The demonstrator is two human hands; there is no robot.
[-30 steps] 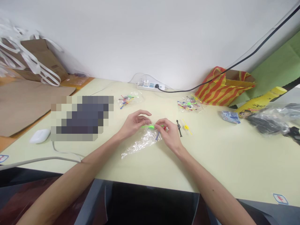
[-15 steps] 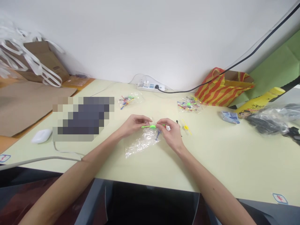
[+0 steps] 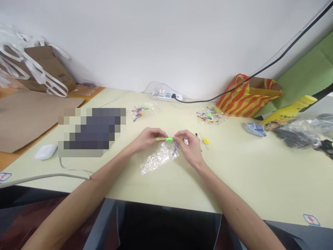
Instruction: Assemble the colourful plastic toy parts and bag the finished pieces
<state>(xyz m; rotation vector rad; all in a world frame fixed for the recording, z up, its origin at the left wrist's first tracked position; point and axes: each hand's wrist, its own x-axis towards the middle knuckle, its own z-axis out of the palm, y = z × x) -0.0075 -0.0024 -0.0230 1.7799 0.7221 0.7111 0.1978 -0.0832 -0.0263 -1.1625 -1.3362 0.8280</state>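
Note:
A bright green plastic arrow spinner (image 3: 169,140) with a round middle is stretched level between my hands. My left hand (image 3: 150,138) is closed in a pinch at its left, pointed end. On the other side, the thumb and fingers of my right hand (image 3: 191,147) grip the right part. Just below lies a crinkled clear plastic bag (image 3: 157,159), with a blue arrow piece (image 3: 175,150) beside my right fingers. To the right of that hand, a yellow arrow spinner (image 3: 206,141) rests on the table; a black piece (image 3: 197,135) is partly hidden behind the hand.
Two clear bags of coloured spinners, one left (image 3: 142,111) and one right (image 3: 210,115), lie farther back. A power strip (image 3: 166,97) sits by the wall. Rightward are a striped bag (image 3: 240,100) and a yellow bottle (image 3: 288,113); a white case (image 3: 46,151) lies left.
The green spinner has risen slightly and its right tip now shows past my right fingers. The clear bag has shifted a little. Both hands stay in nearly the same place.

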